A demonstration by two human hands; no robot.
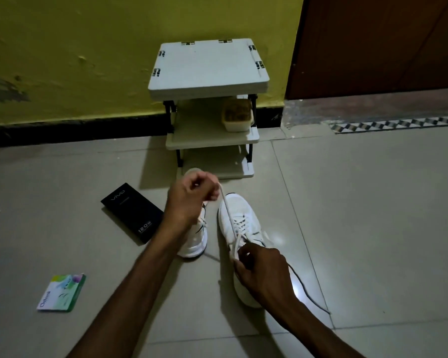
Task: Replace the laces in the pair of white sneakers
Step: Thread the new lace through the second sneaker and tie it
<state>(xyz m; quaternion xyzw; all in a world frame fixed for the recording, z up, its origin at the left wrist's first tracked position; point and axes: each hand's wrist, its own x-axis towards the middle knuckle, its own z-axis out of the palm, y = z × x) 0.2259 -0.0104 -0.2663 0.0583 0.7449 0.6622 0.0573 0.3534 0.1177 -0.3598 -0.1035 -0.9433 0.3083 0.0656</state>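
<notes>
1. Firstly, at the far left the green Odonil packet (61,293) is lying flat on the tiled floor (373,202), well apart from the work. The black vivo box (132,213) is sitting nearer, just beside the left forearm, so that arm is getting little spare room on its outer side.
2. The left hand (189,200) is hovering above the left sneaker (193,248), its grip clenching the end of a white lace (228,215) and drawing it taut.
3. That lace is running down to the right sneaker (237,205), which is lying on the floor beside its twin, toe pointing toward the white shelf rack (207,65).
4. The right hand (264,275) is pinching the same lace at the upper eyelets. I am judging that steadying the shoe here, while pulling evenly along the lace's own line, is what is keeping it from snagging.
5. A dark lace (308,290) is trailing over the floor on the right, where open tiles are leaving room for a longer pull.
</notes>
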